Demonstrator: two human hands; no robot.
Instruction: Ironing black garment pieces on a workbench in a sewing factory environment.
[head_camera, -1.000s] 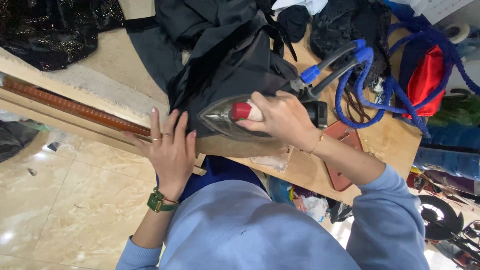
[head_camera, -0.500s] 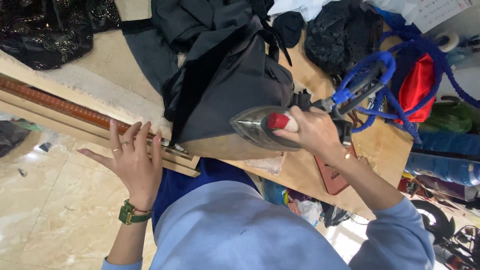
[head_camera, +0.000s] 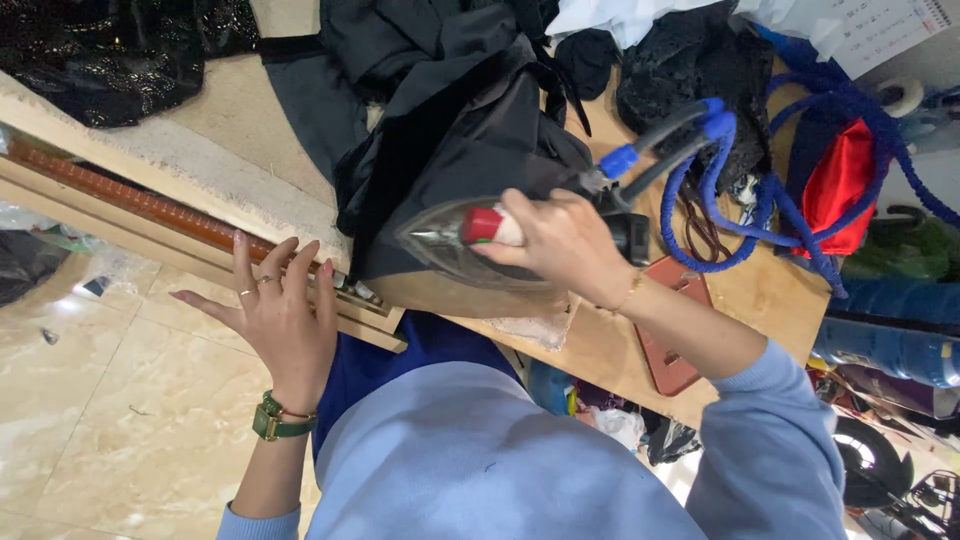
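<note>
The fingers of the right hand (head_camera: 565, 240) are wrapped tight around the handle of a steam iron (head_camera: 480, 250), the knuckles hiding most of the grip while a red part of the handle shows just ahead of the thumb; the iron's shiny pointed nose aims toward the person's left, and its sole sits over the near edge of a dark grey garment (head_camera: 470, 150) that lies rumpled on the wooden table (head_camera: 760, 300). A black cable with blue fittings (head_camera: 660, 145) runs from the iron's rear toward a tangle of blue hose (head_camera: 790, 200) further back on the table, beside a red cloth (head_camera: 840, 185). The left hand (head_camera: 285, 320) holds nothing: its fingers are spread apart and lifted, palm turned down, hovering just off the table's near edge, close to the garment's corner but apart from it; whether the fingertips brush the edge rail cannot be told. That hand wears rings, and a green wristwatch (head_camera: 275, 420) sits on the wrist above a light blue sleeve (head_camera: 480, 470). A reddish-brown strip (head_camera: 130, 200) runs along the table's edge, and pale marble floor tiles (head_camera: 90, 400) lie below
</note>
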